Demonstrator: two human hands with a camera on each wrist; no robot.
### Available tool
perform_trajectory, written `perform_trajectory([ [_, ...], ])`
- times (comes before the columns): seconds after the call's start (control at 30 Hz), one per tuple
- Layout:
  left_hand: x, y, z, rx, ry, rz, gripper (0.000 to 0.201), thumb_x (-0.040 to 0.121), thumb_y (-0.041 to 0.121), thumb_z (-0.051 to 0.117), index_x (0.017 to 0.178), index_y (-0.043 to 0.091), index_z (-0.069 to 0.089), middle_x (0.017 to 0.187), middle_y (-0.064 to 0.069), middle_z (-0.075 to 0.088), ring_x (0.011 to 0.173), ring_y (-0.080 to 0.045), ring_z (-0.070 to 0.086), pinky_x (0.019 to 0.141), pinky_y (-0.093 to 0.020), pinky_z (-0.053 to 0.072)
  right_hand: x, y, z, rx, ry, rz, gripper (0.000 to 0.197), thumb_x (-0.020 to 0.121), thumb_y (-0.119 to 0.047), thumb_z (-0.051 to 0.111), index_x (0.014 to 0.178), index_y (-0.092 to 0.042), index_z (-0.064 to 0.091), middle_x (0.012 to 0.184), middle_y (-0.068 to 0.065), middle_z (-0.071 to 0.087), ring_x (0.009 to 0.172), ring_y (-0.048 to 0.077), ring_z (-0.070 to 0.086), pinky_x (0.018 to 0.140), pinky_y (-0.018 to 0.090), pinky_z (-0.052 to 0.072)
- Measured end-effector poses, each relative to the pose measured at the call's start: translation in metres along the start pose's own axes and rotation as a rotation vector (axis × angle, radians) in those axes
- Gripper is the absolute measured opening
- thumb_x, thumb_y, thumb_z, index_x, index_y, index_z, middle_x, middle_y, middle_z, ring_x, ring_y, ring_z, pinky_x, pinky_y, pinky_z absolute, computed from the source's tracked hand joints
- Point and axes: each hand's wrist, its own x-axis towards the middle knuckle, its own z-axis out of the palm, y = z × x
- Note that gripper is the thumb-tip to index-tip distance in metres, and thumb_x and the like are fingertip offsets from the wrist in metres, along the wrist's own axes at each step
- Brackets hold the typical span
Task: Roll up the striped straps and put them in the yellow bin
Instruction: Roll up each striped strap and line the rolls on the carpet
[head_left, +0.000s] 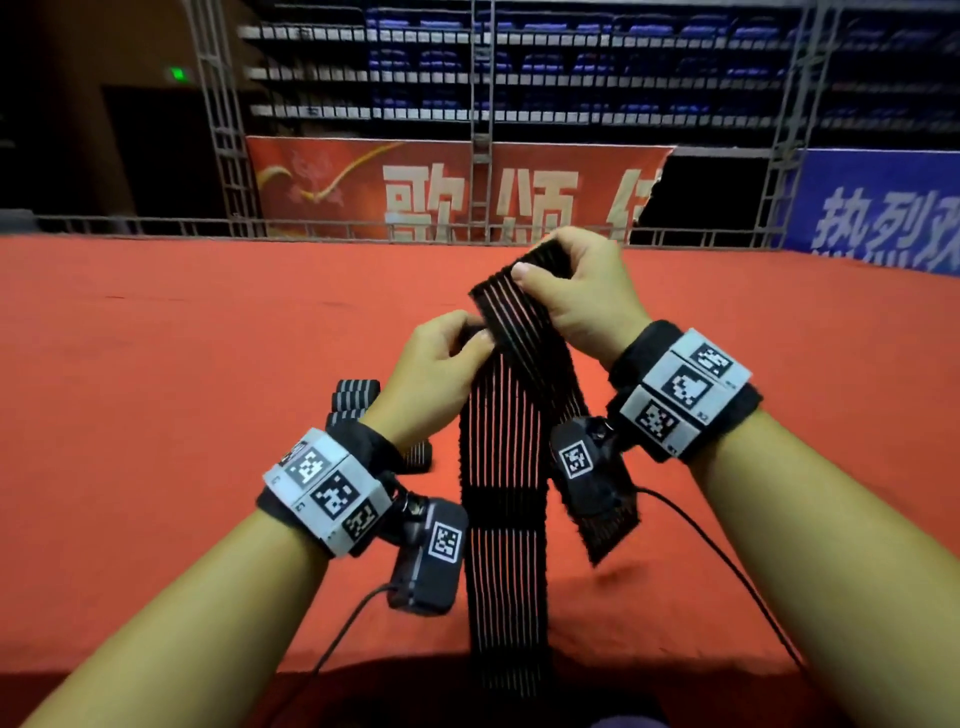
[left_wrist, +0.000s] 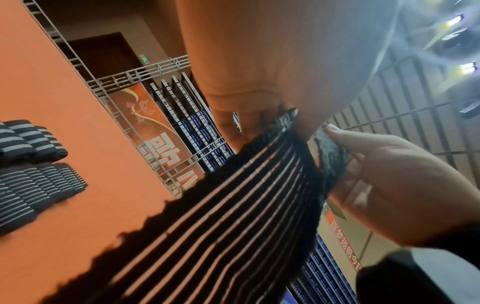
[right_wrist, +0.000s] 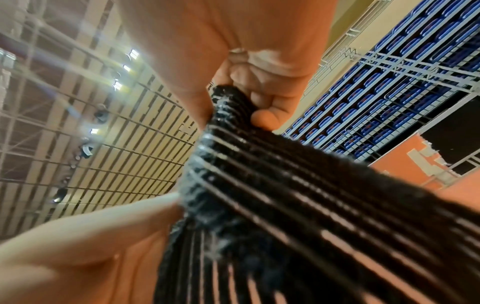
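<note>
Above red carpeted floor (head_left: 156, 364), black thin-striped elastic strap (head_left: 504, 467) pinched by left hand (head_left: 436, 364), gripped by right hand (head_left: 582, 291).

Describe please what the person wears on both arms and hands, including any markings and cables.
The forearms are bare, with no sleeves or gloves on the left hand or the right hand. Each wrist carries a black band with light grey blocks printed with black-and-white square codes. A small black camera with its own code tag hangs under each wrist, trailing a thin black cable.
</note>
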Motion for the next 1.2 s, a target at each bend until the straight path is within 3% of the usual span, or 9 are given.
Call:
perform_trajectory([
  [0.17, -0.003, 0.025, -0.007, -0.133, 0.017, -0.019, 0.015, 0.101, 0.007, 0.046, 0.093, 0.017, 0.054, 0.09, 0.004, 0.06, 0.079, -0.002, 0.057, 0.075, -0.021, 0.046, 0.015, -0.026, 0.012, -0.131, 0.103, -0.047, 0.024, 0.083, -0.017, 0.069, 0.067, -0.019, 0.05, 0.065, -0.01, 0.048, 0.062, 0.007, 0.047, 0.057, 0.023, 0.037],
  [0.33, -0.004, 0.035, -0.019, -0.046, 0.031, 0.008, 0.012, 0.083, 0.019, 0.061, 0.09, 0.016, 0.051, 0.087, 0.0, 0.06, 0.08, -0.011, 0.057, 0.078, -0.031, 0.048, 0.018, -0.031, 0.022, -0.13, 0.142, -0.041, 0.028, 0.085, -0.019, 0.068, 0.065, -0.02, 0.048, 0.064, -0.011, 0.047, 0.061, 0.005, 0.046, 0.055, 0.02, 0.033],
  [0.43, 0.001, 0.036, -0.033, 0.025, 0.107, 0.02, 0.01, 0.09, 0.006, 0.061, 0.092, 0.011, 0.053, 0.09, -0.005, 0.06, 0.084, -0.014, 0.056, 0.082, -0.036, 0.047, 0.008, -0.023, 0.023, 0.152, 0.104, -0.028, 0.017, 0.088, -0.022, 0.068, 0.079, -0.021, 0.053, 0.077, -0.008, 0.057, 0.069, 0.001, 0.054, 0.059, 0.012, 0.041],
  [0.53, 0.006, 0.043, -0.054, -0.029, 0.09, -0.004, 0.018, 0.094, -0.005, 0.054, 0.112, -0.005, 0.054, 0.104, -0.01, 0.063, 0.093, -0.015, 0.06, 0.089, -0.032, 0.05, -0.015, 0.004, 0.021, 0.392, -0.088, 0.163, 0.032, 0.082, -0.024, 0.071, 0.104, -0.016, 0.05, 0.094, -0.001, 0.057, 0.074, 0.002, 0.058, 0.055, 0.01, 0.042],
  [0.7, 0.01, 0.053, -0.074, -0.021, 0.013, -0.005, 0.02, 0.095, -0.004, 0.054, 0.1, 0.015, 0.058, 0.1, 0.002, 0.066, 0.087, 0.0, 0.065, 0.079, -0.015, 0.05, -0.066, 0.065, 0.038, 0.461, -0.562, 0.297, 0.047, 0.05, -0.007, 0.065, 0.096, -0.011, 0.055, 0.084, 0.002, 0.06, 0.07, 0.005, 0.059, 0.065, 0.021, 0.048],
  [0.8, 0.015, 0.048, -0.081, 0.053, 0.059, -0.021, 0.014, 0.095, 0.0, 0.056, 0.093, 0.014, 0.055, 0.094, 0.001, 0.062, 0.083, -0.005, 0.062, 0.079, -0.018, 0.05, -0.076, 0.079, 0.046, 0.365, -0.735, 0.337, 0.03, 0.064, -0.004, 0.069, 0.094, -0.01, 0.065, 0.079, -0.002, 0.065, 0.07, 0.006, 0.059, 0.067, 0.021, 0.047],
  [0.9, 0.018, 0.035, -0.089, 0.154, 0.177, -0.029, 0.021, 0.096, 0.005, 0.058, 0.083, 0.017, 0.047, 0.084, 0.0, 0.056, 0.073, -0.007, 0.055, 0.069, -0.017, 0.046, -0.081, 0.086, 0.048, 0.251, -0.828, 0.327, 0.038, 0.08, 0.008, 0.066, 0.105, -0.02, 0.063, 0.07, -0.005, 0.061, 0.061, 0.008, 0.05, 0.057, 0.022, 0.041],
  [1.07, 0.017, -0.001, -0.1, 0.445, 0.249, -0.147, 0.017, 0.098, 0.017, 0.056, 0.084, 0.015, 0.047, 0.077, 0.001, 0.052, 0.066, -0.011, 0.047, 0.062, -0.03, 0.039, -0.07, 0.073, 0.034, 0.394, -0.568, 0.357, 0.031, 0.09, 0.011, 0.053, 0.102, -0.014, 0.041, 0.054, 0.005, 0.048, 0.043, 0.01, 0.04, 0.044, 0.023, 0.031],
  [1.2, 0.01, -0.032, -0.102, 0.504, 0.205, -0.285, 0.01, 0.1, 0.012, 0.046, 0.092, 0.008, 0.051, 0.083, -0.004, 0.057, 0.074, -0.016, 0.049, 0.068, -0.034, 0.041, -0.045, 0.041, 0.011, 0.497, -0.253, 0.217, 0.031, 0.086, 0.017, 0.047, 0.084, -0.014, 0.052, 0.063, 0.005, 0.053, 0.053, 0.014, 0.047, 0.049, 0.025, 0.037],
])
